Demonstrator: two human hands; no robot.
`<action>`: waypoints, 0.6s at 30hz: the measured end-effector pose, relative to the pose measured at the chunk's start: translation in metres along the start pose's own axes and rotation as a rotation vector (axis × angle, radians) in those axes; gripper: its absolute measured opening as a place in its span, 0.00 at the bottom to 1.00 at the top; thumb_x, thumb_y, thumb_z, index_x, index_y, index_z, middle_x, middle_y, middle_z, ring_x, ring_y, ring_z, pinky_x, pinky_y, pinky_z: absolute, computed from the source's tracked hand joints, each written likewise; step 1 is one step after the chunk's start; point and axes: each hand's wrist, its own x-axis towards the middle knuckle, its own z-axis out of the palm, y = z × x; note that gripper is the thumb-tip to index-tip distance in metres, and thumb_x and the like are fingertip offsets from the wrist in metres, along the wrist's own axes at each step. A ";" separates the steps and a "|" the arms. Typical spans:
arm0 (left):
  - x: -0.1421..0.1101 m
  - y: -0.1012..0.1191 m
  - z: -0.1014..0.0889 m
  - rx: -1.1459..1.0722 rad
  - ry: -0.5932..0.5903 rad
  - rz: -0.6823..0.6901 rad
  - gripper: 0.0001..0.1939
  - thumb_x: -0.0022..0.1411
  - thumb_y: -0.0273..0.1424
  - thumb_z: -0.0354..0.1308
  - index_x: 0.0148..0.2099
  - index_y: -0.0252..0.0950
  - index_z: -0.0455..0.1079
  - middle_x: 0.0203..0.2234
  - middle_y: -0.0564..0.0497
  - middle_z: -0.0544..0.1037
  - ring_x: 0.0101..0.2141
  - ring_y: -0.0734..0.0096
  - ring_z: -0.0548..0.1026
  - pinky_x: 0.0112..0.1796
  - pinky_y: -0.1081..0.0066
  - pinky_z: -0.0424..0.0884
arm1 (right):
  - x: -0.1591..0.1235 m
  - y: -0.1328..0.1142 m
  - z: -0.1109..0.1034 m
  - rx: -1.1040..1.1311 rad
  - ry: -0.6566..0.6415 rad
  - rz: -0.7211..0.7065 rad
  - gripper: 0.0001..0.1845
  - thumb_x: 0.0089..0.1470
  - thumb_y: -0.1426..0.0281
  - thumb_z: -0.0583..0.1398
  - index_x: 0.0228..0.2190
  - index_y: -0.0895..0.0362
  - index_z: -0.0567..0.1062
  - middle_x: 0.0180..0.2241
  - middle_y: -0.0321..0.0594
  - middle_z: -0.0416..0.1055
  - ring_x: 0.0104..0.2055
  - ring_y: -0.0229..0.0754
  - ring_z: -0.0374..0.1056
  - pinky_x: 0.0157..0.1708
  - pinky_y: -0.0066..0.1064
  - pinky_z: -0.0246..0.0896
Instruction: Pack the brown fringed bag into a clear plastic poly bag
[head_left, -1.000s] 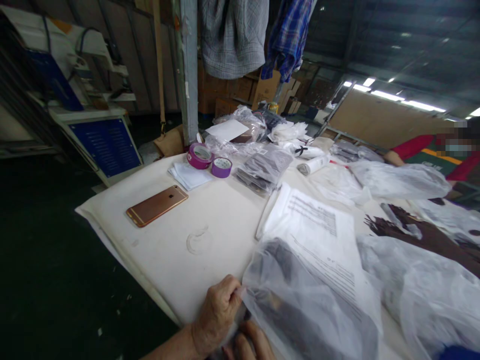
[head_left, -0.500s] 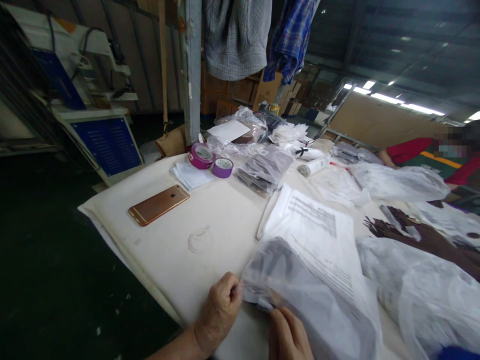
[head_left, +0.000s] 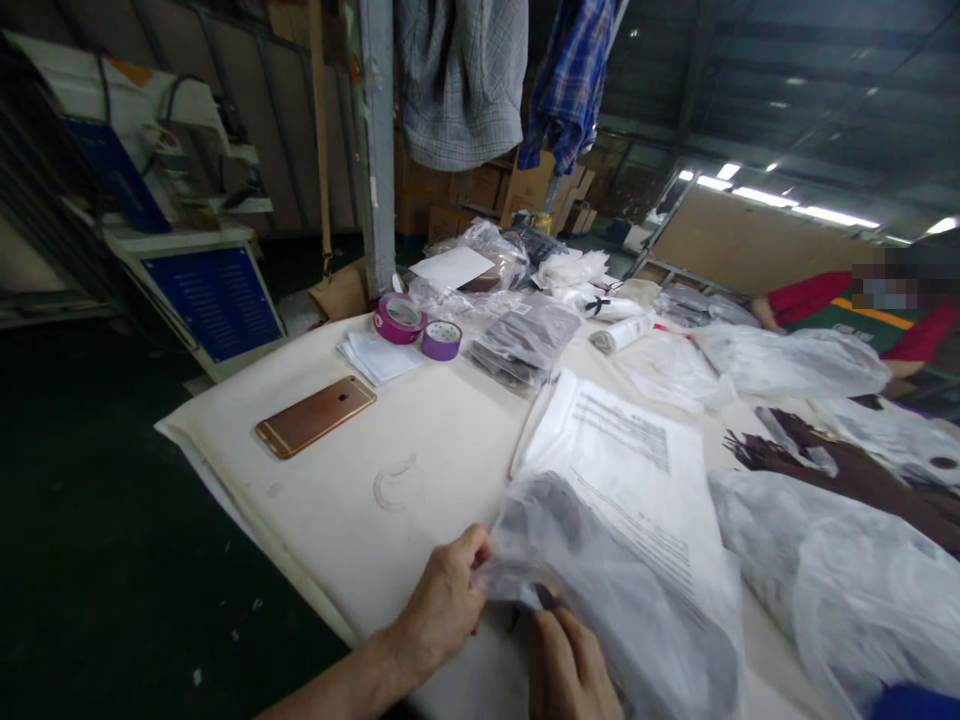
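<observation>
white padded table [head_left: 420, 420] in a dim warehouse, boxes [head_left: 480, 185] behind.

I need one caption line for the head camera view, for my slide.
Both hands, left hand and right hand, pinch the clear plastic bag on a white table near a phone.

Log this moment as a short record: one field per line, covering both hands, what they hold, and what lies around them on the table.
left hand: pinches the near edge of the clear plastic bag
right hand: grips the same bag edge from the near side
bag contents: dark item inside, kind unclear
printed sheets: lie on the far part of the bag
table: white padded top
phone: rose-gold, face down, left of the hands
tape rolls: two, purple, beside folded white cloth
other person: red sleeve at far right edge
</observation>
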 end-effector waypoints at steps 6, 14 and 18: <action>-0.007 0.005 -0.004 -0.121 -0.081 -0.083 0.13 0.41 0.14 0.44 0.27 0.36 0.59 0.17 0.64 0.63 0.10 0.84 0.59 0.08 0.83 0.53 | 0.022 0.021 0.000 -0.004 -0.013 -0.050 0.10 0.60 0.72 0.51 0.36 0.58 0.73 0.32 0.42 0.75 0.33 0.39 0.71 0.37 0.29 0.62; -0.009 -0.036 0.008 -0.165 0.090 -0.036 0.07 0.45 0.23 0.47 0.28 0.38 0.54 0.15 0.64 0.61 0.09 0.84 0.56 0.11 0.82 0.51 | 0.018 0.017 0.010 0.028 -0.027 -0.409 0.20 0.58 0.78 0.44 0.38 0.61 0.74 0.33 0.42 0.77 0.36 0.39 0.72 0.38 0.29 0.63; -0.011 -0.054 0.006 -0.067 0.126 0.009 0.04 0.49 0.27 0.47 0.31 0.39 0.56 0.12 0.65 0.60 0.10 0.79 0.61 0.13 0.80 0.56 | 0.013 0.015 0.012 -0.080 -0.045 -0.251 0.21 0.57 0.80 0.44 0.38 0.59 0.75 0.33 0.42 0.76 0.34 0.39 0.71 0.34 0.30 0.63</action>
